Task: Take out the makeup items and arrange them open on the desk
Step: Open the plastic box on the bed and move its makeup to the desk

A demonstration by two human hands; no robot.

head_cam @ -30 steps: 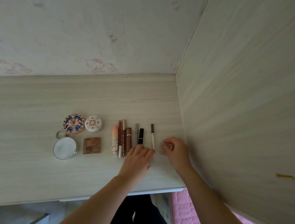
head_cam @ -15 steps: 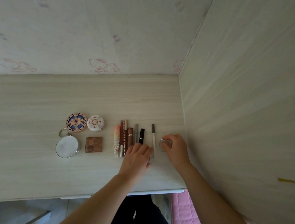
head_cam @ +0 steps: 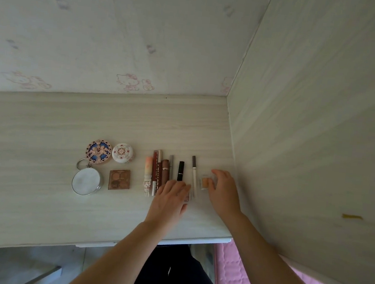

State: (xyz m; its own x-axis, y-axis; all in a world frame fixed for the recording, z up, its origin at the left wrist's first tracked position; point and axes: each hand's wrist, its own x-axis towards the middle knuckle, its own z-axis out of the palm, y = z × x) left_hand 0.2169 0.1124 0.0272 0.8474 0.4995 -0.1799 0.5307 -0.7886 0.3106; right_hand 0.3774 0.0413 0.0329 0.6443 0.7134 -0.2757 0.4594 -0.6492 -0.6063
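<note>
While the open right hand (head_cam: 222,189) touches a clear pot (head_cam: 207,182), lipsticks (head_cam: 163,174) point away.

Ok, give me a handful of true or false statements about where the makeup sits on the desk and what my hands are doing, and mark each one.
1. The round mirror lies at the left end of the layout. True.
2. The square eyeshadow palette sits right of the black lipstick. False: it lies left of it, beside the mirror.
3. The right hand is at the small clear pot near the side wall. True.
4. The left hand is lifting the white round compact. False: it rests at the near ends of the stick items.
5. The two round compacts lie farther back than the mirror. True.
</note>
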